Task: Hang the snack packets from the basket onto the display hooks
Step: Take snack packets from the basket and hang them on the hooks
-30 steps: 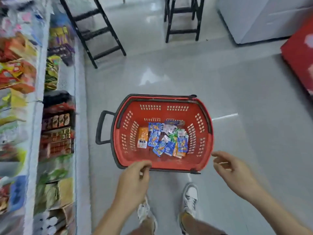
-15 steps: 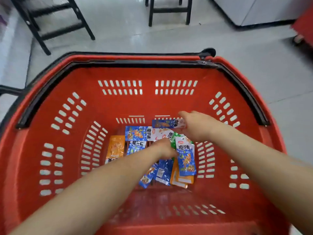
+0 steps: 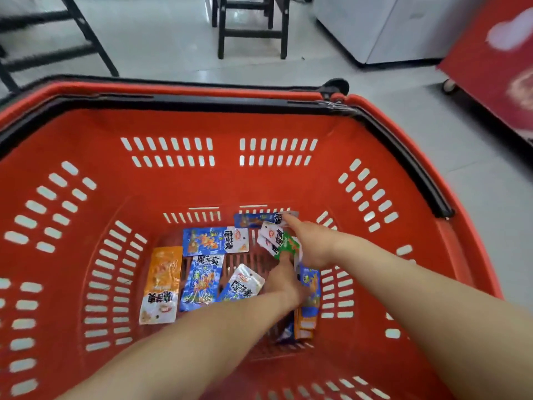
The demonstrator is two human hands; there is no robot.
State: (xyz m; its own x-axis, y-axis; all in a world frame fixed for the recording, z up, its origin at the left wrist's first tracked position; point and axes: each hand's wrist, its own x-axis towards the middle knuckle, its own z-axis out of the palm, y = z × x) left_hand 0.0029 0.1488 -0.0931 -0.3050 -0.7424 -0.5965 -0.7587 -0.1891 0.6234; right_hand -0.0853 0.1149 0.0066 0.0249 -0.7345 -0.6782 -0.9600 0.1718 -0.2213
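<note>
Snack packets (image 3: pixel 202 281) litter red basket (image 3: pixel 184 180) floor; right hand (image 3: pixel 314 246) pinches green packets (image 3: pixel 278 241), left hand (image 3: pixel 284 284) grip unclear; stool (image 3: pixel 251 33) beyond

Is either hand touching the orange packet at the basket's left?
No, the orange packet lies flat on the basket floor, clear of the left hand and the right hand.

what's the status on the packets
Left hand and right hand down in the basket, both at the green packets, grips unclear. Blue packets and orange packet lie loose. Nothing blocking.

Both forearms stretched forward and down, left hand (image 3: pixel 284 280) just beside right hand (image 3: pixel 313 243) — the right forefinger extended.
</note>
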